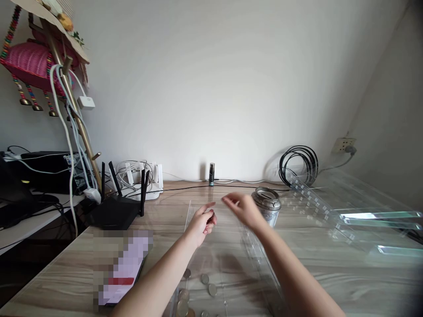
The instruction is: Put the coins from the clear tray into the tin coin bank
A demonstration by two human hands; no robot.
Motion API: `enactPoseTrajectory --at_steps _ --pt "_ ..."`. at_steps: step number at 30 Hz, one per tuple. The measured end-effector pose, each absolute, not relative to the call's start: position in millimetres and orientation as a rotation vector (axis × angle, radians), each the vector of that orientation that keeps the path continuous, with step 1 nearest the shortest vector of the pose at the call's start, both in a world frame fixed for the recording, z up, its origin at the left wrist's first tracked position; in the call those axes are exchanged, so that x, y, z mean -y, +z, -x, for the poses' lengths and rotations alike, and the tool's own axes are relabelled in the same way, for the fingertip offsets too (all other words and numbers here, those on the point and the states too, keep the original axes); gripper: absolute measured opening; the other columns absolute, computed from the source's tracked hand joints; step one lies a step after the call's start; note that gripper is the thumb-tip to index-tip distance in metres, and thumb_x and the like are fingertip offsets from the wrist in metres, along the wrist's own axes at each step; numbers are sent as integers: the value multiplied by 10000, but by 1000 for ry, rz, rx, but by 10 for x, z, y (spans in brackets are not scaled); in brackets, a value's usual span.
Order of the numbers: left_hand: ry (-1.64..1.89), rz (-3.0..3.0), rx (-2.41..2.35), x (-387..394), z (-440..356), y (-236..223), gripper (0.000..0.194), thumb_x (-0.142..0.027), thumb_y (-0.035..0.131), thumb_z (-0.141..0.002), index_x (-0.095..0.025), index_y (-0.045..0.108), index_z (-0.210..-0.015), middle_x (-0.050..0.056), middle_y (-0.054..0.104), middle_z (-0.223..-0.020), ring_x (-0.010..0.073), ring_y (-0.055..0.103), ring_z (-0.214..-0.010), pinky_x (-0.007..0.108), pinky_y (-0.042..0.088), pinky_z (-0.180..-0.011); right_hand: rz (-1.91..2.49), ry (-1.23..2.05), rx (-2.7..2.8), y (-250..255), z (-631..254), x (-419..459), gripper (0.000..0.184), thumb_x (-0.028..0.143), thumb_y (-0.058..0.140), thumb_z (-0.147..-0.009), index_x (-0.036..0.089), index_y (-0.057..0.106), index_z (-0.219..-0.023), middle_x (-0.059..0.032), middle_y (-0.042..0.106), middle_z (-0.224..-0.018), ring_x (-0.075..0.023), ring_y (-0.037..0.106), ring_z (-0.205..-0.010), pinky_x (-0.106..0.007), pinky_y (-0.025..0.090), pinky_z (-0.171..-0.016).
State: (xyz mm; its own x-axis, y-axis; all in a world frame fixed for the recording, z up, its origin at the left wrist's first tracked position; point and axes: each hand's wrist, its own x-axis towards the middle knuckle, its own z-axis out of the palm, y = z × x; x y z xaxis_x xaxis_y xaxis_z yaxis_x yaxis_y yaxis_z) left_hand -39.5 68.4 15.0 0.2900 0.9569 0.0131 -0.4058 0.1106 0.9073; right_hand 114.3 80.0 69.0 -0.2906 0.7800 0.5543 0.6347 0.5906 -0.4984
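My left hand point(201, 225) is raised over a clear plastic tray point(187, 215), its last fingers curled into the palm and the index finger reaching forward. Something small and dark shows among those curled fingers, too small to name. Facing it, my right hand point(243, 210) has thumb and fingertips pinched together; whatever sits between them, if anything, cannot be made out. The two hands are apart. Several coins point(212, 289) lie in the near part of the tray. Just beyond my right hand stands a silver tin point(271, 215) with a slotted lid point(266, 193), partly hidden by that hand.
A phone point(127, 268), partly blurred out, lies left of my left forearm. Behind it are a black router point(115, 211) and white networking gear point(150, 191). A small dark bottle point(212, 174) stands by the wall. Clear plastic panels point(380, 219) and coiled black cable point(297, 165) are at right.
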Motion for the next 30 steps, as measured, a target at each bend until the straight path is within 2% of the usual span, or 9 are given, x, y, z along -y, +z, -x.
enactPoseTrajectory --at_steps 3,8,11,14,17,19,24,27,30 --pt "1199 -904 -765 -692 399 147 393 -247 466 -696 -220 404 -1083 -71 381 -485 1 196 -318 152 70 -335 971 582 2146 472 -872 -818 286 367 401 -742 165 603 -749 -17 604 -645 -103 496 -558 -210 354 -513" --pt "1106 -830 -732 -686 379 141 266 -331 483 -708 -184 463 -928 -78 342 -484 -7 172 -315 147 49 -331 1000 618 2164 368 -869 -904 236 349 482 -683 154 616 -686 -13 596 -616 -99 490 -563 -200 351 -514" --pt "1041 -675 -746 -716 387 108 207 -324 455 -727 -147 470 -833 -68 354 -490 -11 167 -311 144 43 -325 1096 381 2128 496 -997 -884 188 323 486 -677 184 611 -691 -6 598 -639 -106 498 -584 -206 351 -529" --pt "1057 -506 -770 -754 411 87 114 -164 400 -716 -114 459 -800 -32 419 -515 -5 241 -327 132 105 -321 1282 -100 1856 691 -1249 -857 178 314 451 -697 222 601 -728 -5 603 -727 -127 502 -668 -233 347 -580" --pt "1053 -493 -795 -752 421 103 171 -44 364 -647 -97 448 -787 62 536 -626 17 363 -388 127 199 -345 1454 -427 1581 822 -1626 -907 180 315 448 -688 234 601 -735 -23 603 -759 -163 493 -753 -258 337 -577" --pt "1028 -552 -807 -728 413 128 213 -18 358 -629 -88 454 -807 107 569 -686 36 422 -428 131 239 -366 1553 -475 1507 835 -1883 -989 180 324 470 -659 230 617 -705 -46 602 -728 -194 490 -768 -274 332 -544" --pt "991 -732 -840 -668 384 170 219 -56 373 -684 -81 470 -879 124 585 -696 51 455 -434 141 229 -368 1677 -142 1629 772 -2215 -1149 185 345 519 -611 206 641 -620 -81 587 -594 -212 499 -590 -327 336 -503" --pt "983 -797 -807 -656 382 177 229 -68 363 -695 -91 465 -899 115 592 -699 30 398 -380 142 176 -347 1605 -361 1589 816 -2095 -1085 233 370 488 -655 203 636 -722 -100 605 -720 -252 490 -718 -380 335 -614" --pt "977 -814 -788 -663 394 174 236 -83 357 -702 -98 463 -912 105 596 -704 7 307 -330 147 129 -332 1391 -447 1599 857 -1769 -951 272 359 409 -721 192 607 -801 -78 595 -799 -204 478 -761 -331 340 -673"
